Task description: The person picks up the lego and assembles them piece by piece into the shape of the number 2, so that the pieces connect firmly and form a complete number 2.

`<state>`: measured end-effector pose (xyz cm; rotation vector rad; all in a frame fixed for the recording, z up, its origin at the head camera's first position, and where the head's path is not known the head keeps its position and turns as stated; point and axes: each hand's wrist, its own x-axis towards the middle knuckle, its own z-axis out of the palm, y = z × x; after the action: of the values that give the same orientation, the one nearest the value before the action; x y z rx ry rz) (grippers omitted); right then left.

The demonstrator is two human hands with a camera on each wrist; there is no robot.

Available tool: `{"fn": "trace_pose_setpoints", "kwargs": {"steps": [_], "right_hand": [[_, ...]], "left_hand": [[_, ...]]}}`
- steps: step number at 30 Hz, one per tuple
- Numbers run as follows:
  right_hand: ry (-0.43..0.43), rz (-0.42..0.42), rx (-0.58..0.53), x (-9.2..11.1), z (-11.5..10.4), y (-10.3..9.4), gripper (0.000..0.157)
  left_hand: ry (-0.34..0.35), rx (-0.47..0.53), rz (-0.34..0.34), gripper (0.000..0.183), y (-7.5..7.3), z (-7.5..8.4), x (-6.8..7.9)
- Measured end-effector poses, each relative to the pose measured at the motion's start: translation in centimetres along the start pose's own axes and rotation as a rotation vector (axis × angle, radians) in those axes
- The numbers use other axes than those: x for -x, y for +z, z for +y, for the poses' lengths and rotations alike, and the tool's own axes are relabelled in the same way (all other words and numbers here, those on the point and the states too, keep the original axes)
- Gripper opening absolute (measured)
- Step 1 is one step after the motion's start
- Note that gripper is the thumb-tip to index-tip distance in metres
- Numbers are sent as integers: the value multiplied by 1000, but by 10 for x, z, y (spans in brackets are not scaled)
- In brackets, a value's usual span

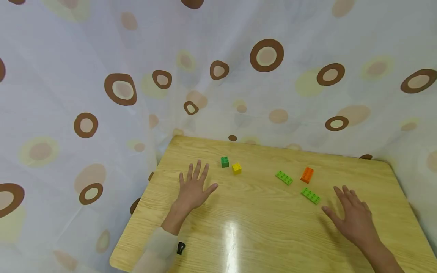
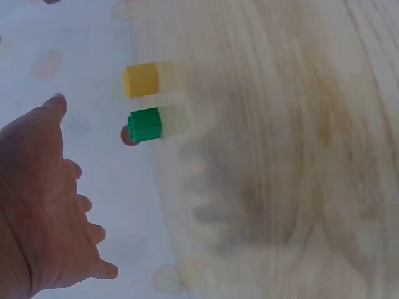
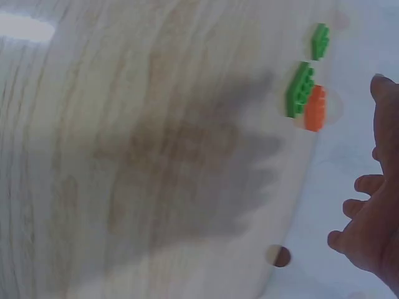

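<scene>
My left hand (image 1: pixel 194 189) hovers over the left part of the table with fingers spread, holding nothing. Just beyond its fingertips stand a dark green toy building block (image 1: pixel 224 162) and a yellow block (image 1: pixel 236 168), side by side; both also show in the left wrist view, the green block (image 2: pixel 145 124) nearer the hand. On the right, my right hand (image 1: pixel 355 220) is held with fingers extended and thumb apart, also holding nothing. Nearest to its thumb lies a flat light green brick (image 1: pixel 310 196). Farther off are another light green brick (image 1: pixel 284 178) and an orange brick (image 1: pixel 307 174).
The light wooden table (image 1: pixel 259 212) has rounded corners. A white curtain (image 1: pixel 239 94) with brown and beige ring patterns hangs behind it and along both sides. A small black object (image 1: pixel 181 248) shows beside the left sleeve (image 1: pixel 157 246).
</scene>
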<state>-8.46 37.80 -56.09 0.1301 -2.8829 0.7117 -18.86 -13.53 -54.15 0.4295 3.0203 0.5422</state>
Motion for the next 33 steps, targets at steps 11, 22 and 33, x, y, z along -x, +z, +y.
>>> {"fn": "trace_pose_setpoints", "kwargs": {"steps": [11,22,33], "right_hand": [[12,-13,-6,-10,23,47,59],[143,134,-100,-19,34,74,54],[130,231,-109,-21,35,86,40]], "left_hand": [[22,41,-64,76,70,-18,-16],[32,-30,-8,75,106,-29,-15],[15,-48,-8,73,97,-24,-10]]}}
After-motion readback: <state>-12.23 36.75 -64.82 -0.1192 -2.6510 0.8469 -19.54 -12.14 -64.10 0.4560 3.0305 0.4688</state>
